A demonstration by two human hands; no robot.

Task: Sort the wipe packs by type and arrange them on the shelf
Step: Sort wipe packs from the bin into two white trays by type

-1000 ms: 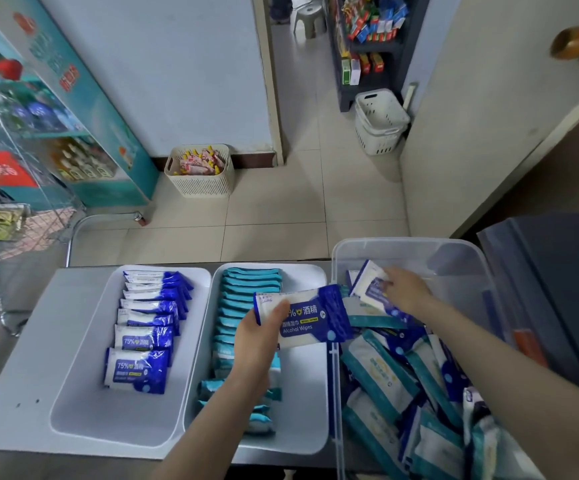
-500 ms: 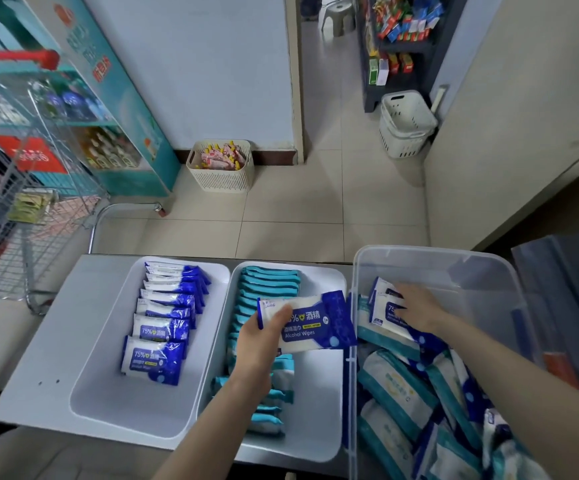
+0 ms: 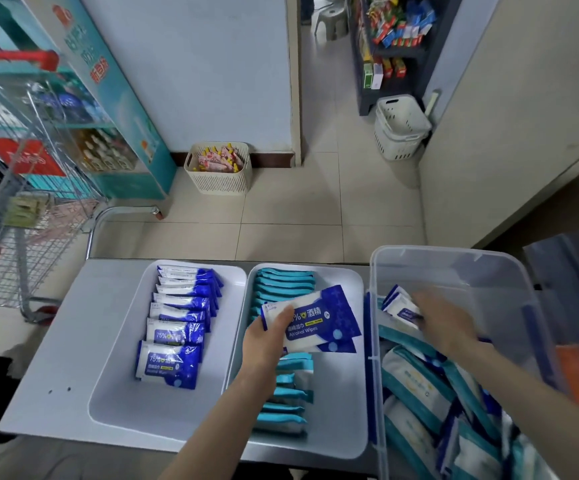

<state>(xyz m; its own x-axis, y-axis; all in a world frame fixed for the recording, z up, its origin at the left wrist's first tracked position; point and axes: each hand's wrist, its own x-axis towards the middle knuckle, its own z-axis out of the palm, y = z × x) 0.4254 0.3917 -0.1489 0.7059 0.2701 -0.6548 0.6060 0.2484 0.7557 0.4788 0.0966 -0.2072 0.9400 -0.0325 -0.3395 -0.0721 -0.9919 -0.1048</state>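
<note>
The blue-and-white pack [image 3: 319,320] pinched in the left hand [image 3: 269,336] reads "酒精" and "Alcohol Wipes". Left of that hand, the nearest tray packs [image 3: 168,363] read "75%".

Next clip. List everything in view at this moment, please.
white trays: two, white, side by side on the grey table
blue packs: overlapping row, blue-white, left tray
teal packs: overlapping row, teal, right tray
clear bin: one, clear, right of trays, holds mixed packs
cart: one, metal, red handle, far left
floor basket: one, cream, by the wall
left hand: grips an alcohol-wipes pack over the teal row
right hand: in the bin, at a blue-white pack, blurred
</note>
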